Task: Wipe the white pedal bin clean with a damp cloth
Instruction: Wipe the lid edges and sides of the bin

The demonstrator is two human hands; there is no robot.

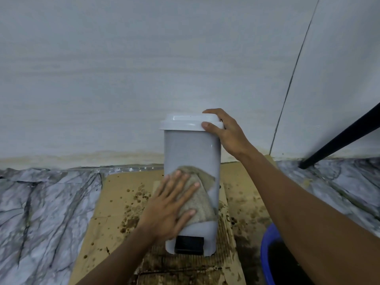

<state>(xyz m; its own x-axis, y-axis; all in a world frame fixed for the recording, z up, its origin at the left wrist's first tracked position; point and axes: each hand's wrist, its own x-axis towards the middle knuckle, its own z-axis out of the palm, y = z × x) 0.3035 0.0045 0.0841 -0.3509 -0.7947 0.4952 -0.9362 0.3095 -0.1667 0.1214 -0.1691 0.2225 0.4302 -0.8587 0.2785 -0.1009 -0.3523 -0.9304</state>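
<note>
Mid-wipe: your left hand (170,204), fingers spread flat, presses cloth (198,199) on bin (192,149) front. Right hand (225,133), at 1 o'clock, pinches lid (185,122). Next, likely sweep toward pedal (189,244), 6 o'clock.

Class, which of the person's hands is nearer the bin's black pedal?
Left. The left hand presses the cloth just above the pedal; the right hand holds the lid.
</note>
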